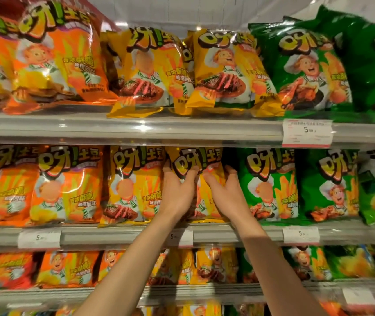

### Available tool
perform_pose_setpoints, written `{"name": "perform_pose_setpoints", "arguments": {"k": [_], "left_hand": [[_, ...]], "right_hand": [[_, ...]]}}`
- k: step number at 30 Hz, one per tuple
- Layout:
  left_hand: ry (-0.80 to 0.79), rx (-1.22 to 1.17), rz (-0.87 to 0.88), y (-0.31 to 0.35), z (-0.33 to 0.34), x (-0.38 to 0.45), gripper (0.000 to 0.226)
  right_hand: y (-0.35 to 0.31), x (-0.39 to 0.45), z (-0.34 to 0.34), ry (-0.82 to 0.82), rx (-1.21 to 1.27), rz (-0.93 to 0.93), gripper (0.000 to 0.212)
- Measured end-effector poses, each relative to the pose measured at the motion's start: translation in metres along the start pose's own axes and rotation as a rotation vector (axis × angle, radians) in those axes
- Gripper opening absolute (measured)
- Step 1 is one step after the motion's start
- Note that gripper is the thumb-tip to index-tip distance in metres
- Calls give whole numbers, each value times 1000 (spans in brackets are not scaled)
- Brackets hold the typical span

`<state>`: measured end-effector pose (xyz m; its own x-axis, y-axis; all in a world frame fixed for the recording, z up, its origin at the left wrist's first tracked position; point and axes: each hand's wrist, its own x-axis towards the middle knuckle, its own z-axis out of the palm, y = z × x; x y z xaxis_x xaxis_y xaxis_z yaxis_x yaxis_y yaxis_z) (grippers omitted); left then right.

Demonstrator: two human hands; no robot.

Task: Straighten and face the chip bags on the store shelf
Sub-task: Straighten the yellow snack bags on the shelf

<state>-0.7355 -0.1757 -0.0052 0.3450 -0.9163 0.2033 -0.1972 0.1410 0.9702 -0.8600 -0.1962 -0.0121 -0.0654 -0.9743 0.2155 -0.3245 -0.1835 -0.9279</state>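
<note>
Both forearms reach up, left hand [178,190] and right hand [226,190] each with a curled grip on the yellow bag [195,165], middle shelf [122,236]; mid-straightening, next likely square it upright, logo forward.

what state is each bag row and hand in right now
left hand: fingers curled on the held yellow bag's left side
right hand: gripping its right side
held yellow bag: upright, front facing out
top-shelf yellow bags: tilted, overlapping
top-shelf green bags: leaning
middle-shelf orange bags: upright, faced
</note>
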Motion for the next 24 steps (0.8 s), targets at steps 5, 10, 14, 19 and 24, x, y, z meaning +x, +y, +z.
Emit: {"name": "perform_pose_setpoints", "arguments": {"k": [5, 10, 14, 19, 24], "left_hand": [[-21, -4, -51, 2, -2, 12, 58], [16, 56, 17, 1, 2, 13, 64], [51, 123, 23, -1, 10, 18, 67], [44, 35, 24, -3, 14, 20, 69], [29, 111, 150, -15, 4, 9, 70]], "right_hand": [[-8, 14, 3, -74, -31, 76, 86], [-4, 11, 5, -38, 9, 53, 81], [-1, 7, 6, 52, 12, 27, 77], [0, 9, 11, 134, -7, 27, 70], [0, 5, 7, 83, -21, -46, 74]]}}
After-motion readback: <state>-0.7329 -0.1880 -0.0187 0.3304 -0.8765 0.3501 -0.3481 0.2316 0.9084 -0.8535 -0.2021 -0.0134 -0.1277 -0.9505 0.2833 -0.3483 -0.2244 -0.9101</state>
